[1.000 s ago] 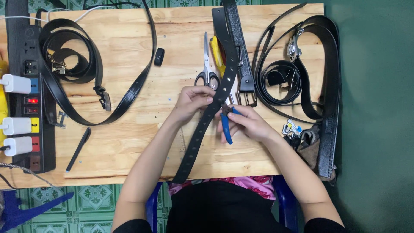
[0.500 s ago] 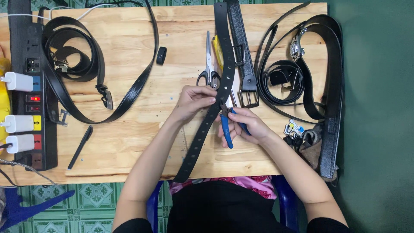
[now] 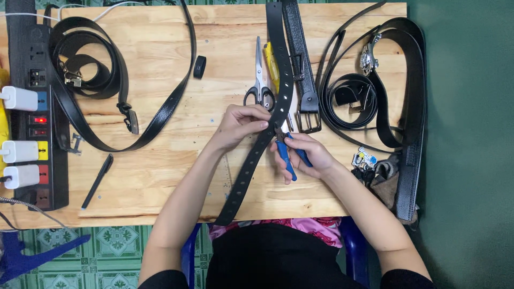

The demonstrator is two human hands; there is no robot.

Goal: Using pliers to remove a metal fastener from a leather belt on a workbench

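From the head camera, the left hand (image 3: 240, 126) pinches a long black punched belt (image 3: 267, 123) that runs from the far edge of the wooden bench (image 3: 160, 176) down to its near edge. The right hand (image 3: 306, 156) has its grip closed around blue-handled pliers (image 3: 288, 154), whose tip meets the belt just beside the left fingers. Scissors (image 3: 259, 80) lie just beyond the left hand. A coiled belt (image 3: 91, 69) rests far left, near a power strip (image 3: 35, 107).
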